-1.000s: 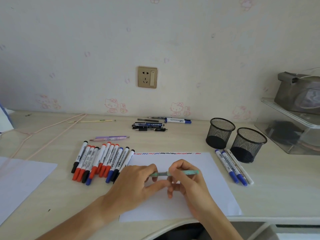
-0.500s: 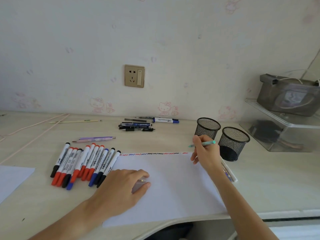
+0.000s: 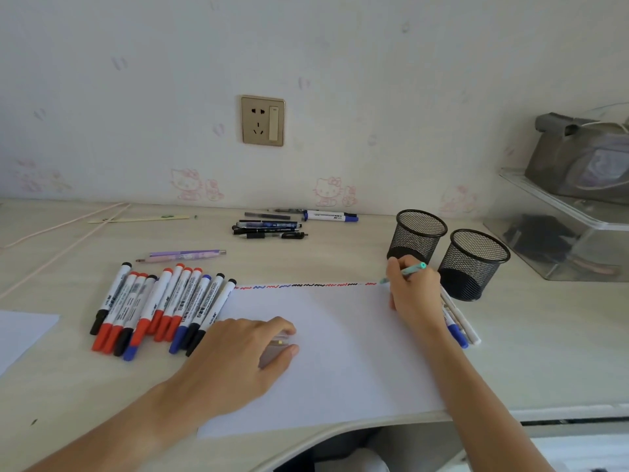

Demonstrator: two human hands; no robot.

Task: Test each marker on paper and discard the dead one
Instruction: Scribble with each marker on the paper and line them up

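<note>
A person's right hand grips a teal marker, tip at the paper's far-right corner – ending a row of test squiggles – while the left hand steadies the sheet, pinching a small pale piece (probably the cap).

Right hand gripping teal pen, tip at far right corner of paper, at the end of a row of red, blue and black squiggles along the far edge. Left hand resting on paper's left part, fingers curled over a small clear cap. Row of markers just left of paper, red, blue and black caps. Two mesh cups past right hand. More markers lying under right wrist. Dark pens and a blue-capped marker near wall. Socket above.
</note>
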